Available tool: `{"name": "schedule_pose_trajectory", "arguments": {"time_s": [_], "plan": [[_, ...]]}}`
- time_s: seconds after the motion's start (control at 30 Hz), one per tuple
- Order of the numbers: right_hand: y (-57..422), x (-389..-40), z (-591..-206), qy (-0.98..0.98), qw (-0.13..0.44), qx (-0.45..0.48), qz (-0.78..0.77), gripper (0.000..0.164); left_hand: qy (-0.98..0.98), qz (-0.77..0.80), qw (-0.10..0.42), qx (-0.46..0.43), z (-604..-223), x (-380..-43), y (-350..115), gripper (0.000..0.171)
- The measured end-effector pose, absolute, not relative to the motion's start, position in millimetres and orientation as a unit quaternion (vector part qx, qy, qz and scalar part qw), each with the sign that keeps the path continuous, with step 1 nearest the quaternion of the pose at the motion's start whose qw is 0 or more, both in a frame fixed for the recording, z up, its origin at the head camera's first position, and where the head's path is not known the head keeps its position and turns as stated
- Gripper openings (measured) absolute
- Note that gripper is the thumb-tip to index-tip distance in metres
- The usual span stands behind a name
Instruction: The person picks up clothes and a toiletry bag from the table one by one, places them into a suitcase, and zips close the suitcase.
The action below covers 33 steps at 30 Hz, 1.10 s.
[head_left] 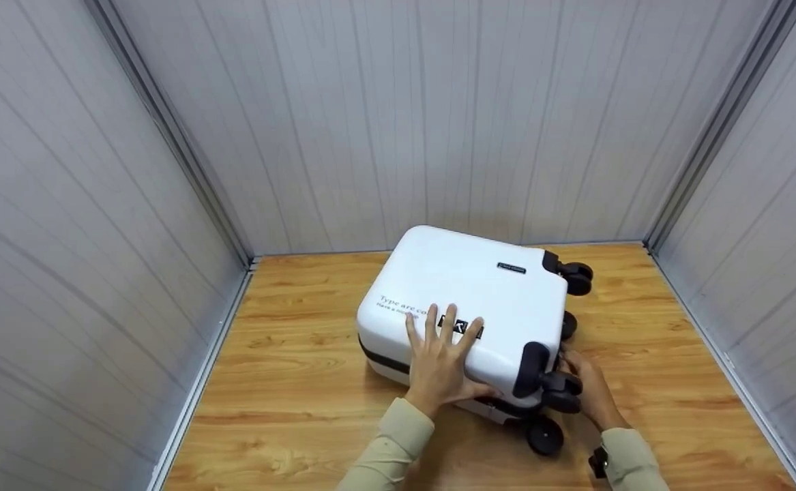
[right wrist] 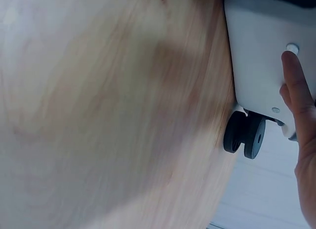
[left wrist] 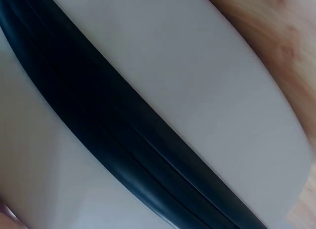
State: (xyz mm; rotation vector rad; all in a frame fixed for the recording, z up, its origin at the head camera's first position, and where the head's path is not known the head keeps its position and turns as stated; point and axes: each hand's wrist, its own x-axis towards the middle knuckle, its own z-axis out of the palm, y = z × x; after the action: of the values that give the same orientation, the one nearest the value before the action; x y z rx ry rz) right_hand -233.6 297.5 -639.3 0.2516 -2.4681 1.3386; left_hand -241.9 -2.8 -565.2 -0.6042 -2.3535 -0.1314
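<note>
A small white hard-shell suitcase (head_left: 466,286) lies flat on the floor, its black wheels (head_left: 561,392) pointing right. Spread across the near part of its upper shell is my left hand (head_left: 435,372), fingers straight and thumb at the near edge. In the left wrist view, a dark band (left wrist: 113,110) runs along the suitcase's pale side. My right hand (head_left: 592,392) is at the wheeled end, its fingertips partly hidden behind a wheel. The right wrist view shows its straight finger at a small round white stud (right wrist: 292,48) on the suitcase's base; the other fingers are mostly hidden.
Wood-patterned flooring (head_left: 288,368) surrounds the suitcase. A pale panelled wall (head_left: 384,123) stands behind it, with a left wall (head_left: 63,239) and a right wall (head_left: 766,225) at the sides. Grey metal trim (head_left: 200,382) edges the floor.
</note>
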Motion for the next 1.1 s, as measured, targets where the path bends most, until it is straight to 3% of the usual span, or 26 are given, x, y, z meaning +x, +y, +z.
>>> {"name": "schedule_pose_trajectory", "arguments": {"time_s": [0.27,0.5,0.87,1.1], "plan": [[302,-233,-637,-0.867,0.134,0.061,0.476,0.021,-0.922,-0.034,0.311,-0.228,-558,-236,-2,0.122],[305,-235,-637,-0.876,0.140,0.071,0.456,0.034,-0.930,-0.060,0.249,-0.262,-541,-252,-33,0.107],[306,-236,-640,-0.866,0.145,0.079,0.471,0.034,-0.953,-0.029,0.209,-0.217,-537,-270,-66,0.122],[305,-235,-637,-0.861,0.133,0.073,0.486,0.034,-0.954,-0.016,0.220,-0.205,-540,-269,-66,0.124]]}}
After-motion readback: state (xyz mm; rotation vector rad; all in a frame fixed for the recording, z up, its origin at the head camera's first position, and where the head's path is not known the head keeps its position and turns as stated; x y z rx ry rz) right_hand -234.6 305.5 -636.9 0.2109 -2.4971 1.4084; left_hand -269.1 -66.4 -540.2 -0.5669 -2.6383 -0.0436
